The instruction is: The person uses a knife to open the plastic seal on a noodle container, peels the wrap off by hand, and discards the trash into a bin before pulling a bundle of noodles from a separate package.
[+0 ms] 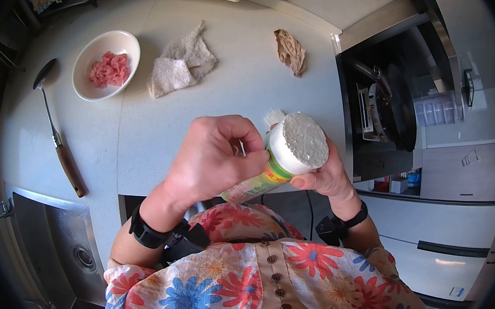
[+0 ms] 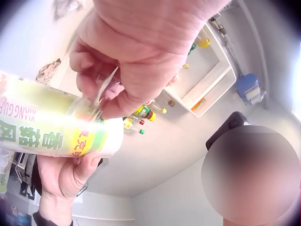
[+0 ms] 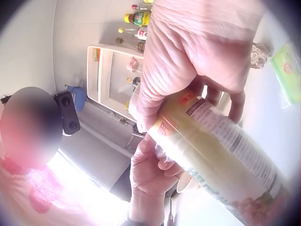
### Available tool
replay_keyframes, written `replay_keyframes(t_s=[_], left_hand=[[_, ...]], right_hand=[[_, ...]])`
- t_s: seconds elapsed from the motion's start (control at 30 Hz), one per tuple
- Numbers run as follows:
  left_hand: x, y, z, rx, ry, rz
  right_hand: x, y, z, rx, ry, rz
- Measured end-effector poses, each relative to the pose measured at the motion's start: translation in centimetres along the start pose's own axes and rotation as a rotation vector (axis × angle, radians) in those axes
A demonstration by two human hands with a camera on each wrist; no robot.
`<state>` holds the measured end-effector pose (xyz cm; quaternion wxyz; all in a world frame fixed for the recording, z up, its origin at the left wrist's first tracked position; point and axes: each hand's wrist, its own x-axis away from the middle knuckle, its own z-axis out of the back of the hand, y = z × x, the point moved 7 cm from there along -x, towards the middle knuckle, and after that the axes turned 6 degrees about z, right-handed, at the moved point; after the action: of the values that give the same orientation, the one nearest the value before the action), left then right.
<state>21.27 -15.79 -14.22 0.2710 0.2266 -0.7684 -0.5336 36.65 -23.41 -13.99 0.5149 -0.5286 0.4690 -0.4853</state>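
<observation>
A cylindrical pack of dried noodles (image 1: 256, 182) is held tilted in front of the body, its white, rough round end (image 1: 305, 140) facing up. My right hand (image 1: 327, 177) grips it near that end, thumb on the near side and fingers behind. Between thumb and fingers, my left hand (image 1: 218, 157) pinches a loose piece of clear plastic wrapper (image 2: 109, 89) at the pack's side. Green and yellow printing shows on the label (image 2: 51, 136). Thin white strands (image 1: 275, 115) show just beyond the pack. In the right wrist view, the pack's printed back (image 3: 235, 146) slants down to the right.
A white bowl (image 1: 79, 81) of pink meat pieces stands at the far left, beside a ladle (image 1: 57, 136). Behind the hands lie a cloth (image 1: 172, 73) and a crumpled brown piece (image 1: 290, 53). A sink (image 1: 48, 231) is at left; a pan (image 1: 394, 112) sits on the right.
</observation>
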Motion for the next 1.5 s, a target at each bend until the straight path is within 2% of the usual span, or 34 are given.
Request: replay_keyframes(t_s=[0.07, 0.1, 0.17, 0.2, 0.27, 0.4, 0.47, 0.67, 1.0, 1.07, 1.2, 1.27, 1.37, 1.5], left_hand=[[0.5, 1.5, -0.1, -0.276, 0.116, -0.111], [0.4, 1.8, -0.3, -0.278, 0.117, -0.113], [0.7, 3.5, -0.2, -0.503, 0.274, -0.285], [0.7, 3.6, -0.2, -0.504, 0.274, -0.285], [0.8, 4.2, -0.4, -0.690, 0.294, -0.386], [1.1, 4.0, 0.3, -0.526, 0.143, -0.323], [0.9, 3.2, 0.5, -0.305, 0.038, -0.163], [1.0, 4.3, 0.4, -0.563, 0.065, -0.284], [1.7, 5.3, -0.8, -0.784, 0.150, -0.423], [1.7, 5.3, -0.9, -0.873, 0.185, -0.512], [1.5, 4.9, -0.4, -0.768, 0.148, -0.484], [1.3, 4.4, 0.0, -0.569, 0.067, -0.375], [1.1, 4.3, 0.1, -0.537, 0.020, -0.310], [0.6, 4.0, -0.1, -0.563, 0.046, -0.379]], right_hand=[[0.0, 0.0, 0.1, -0.019, 0.026, -0.023], [0.0, -0.1, 0.1, -0.020, 0.026, -0.021], [0.1, -0.3, -0.1, 0.041, -0.006, -0.029], [0.2, -0.3, -0.2, 0.040, -0.006, -0.028], [0.3, -0.5, -0.7, 0.073, -0.018, 0.014], [0.4, -0.6, -1.0, 0.045, -0.021, 0.000], [0.2, -0.4, -0.8, 0.057, -0.027, 0.006], [0.1, -0.3, -0.8, 0.043, -0.033, -0.007], [-0.2, -0.1, -0.7, 0.018, -0.020, -0.029], [0.0, -0.2, -0.9, 0.020, -0.001, -0.031], [-0.1, -0.2, -0.9, 0.019, 0.008, 0.003], [-0.3, -0.3, -0.8, 0.026, -0.011, 0.008], [-0.6, -0.4, -0.8, 0.016, -0.032, 0.010], [-0.6, -0.6, -1.1, 0.030, -0.027, 0.036]])
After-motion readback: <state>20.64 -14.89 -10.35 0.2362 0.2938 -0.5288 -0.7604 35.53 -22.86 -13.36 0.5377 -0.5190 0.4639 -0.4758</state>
